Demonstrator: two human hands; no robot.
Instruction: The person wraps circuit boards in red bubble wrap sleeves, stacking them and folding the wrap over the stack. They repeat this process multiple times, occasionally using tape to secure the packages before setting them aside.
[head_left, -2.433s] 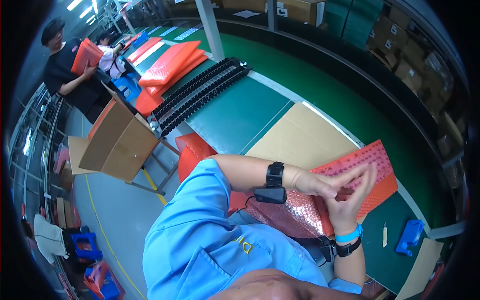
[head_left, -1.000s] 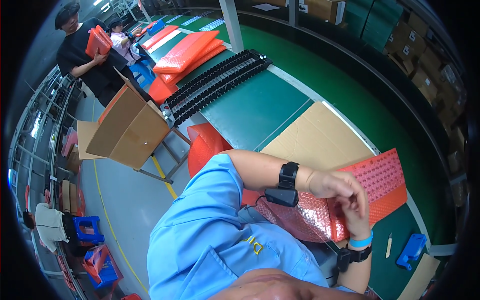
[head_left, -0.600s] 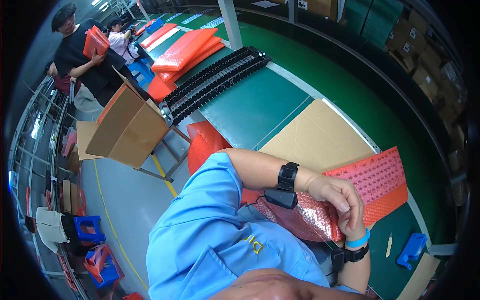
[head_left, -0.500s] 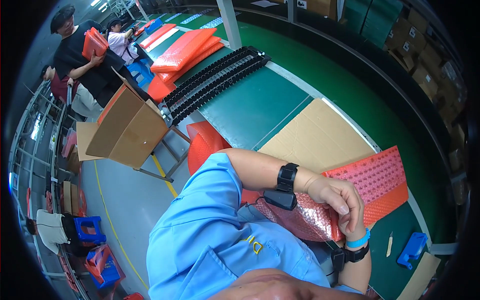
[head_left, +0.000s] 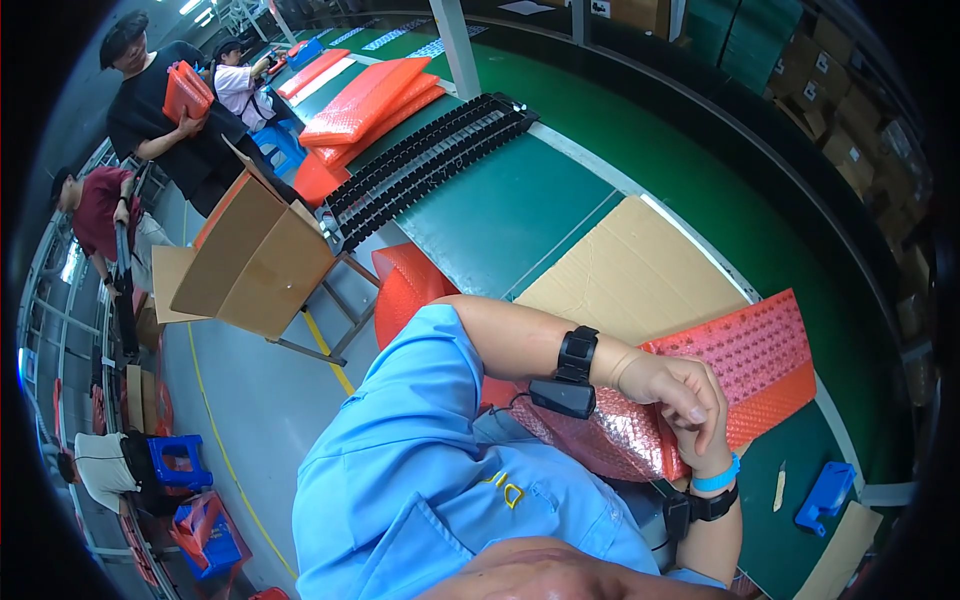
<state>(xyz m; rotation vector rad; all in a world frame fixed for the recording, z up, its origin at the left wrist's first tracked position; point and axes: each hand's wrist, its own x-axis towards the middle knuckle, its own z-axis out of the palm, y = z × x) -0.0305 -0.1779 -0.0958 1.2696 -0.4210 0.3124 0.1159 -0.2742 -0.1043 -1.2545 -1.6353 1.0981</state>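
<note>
My left hand (head_left: pixel 672 386) reaches across with its fingers curled and pressed together over my right hand (head_left: pixel 703 450). Whatever those curled fingers hold, if anything, is hidden. The right hand's fingers are mostly covered by the left. Both hands are right at a red bubble-wrap bag (head_left: pixel 612 425), whose shiny bulk lies below and left of them. Beyond the hands spreads a flat sheet of red bubble wrap with a dotted pink part (head_left: pixel 745 350). It overlaps a brown cardboard sheet (head_left: pixel 630 270) on the green table (head_left: pixel 500 215).
Right of my right hand lie a cutter knife (head_left: pixel 780 487) and a blue tape dispenser (head_left: pixel 826 498). A black slotted rack (head_left: pixel 430 165) crosses the table, with red bubble-wrap packs (head_left: pixel 370 100) beyond. Left stands an open carton (head_left: pixel 255 260); a co-worker (head_left: pixel 170 110) holds a red pack behind it.
My hands stay almost in place, with only a slight shift of the left fingers. At the far left, a person in a dark red shirt has come further into view.
</note>
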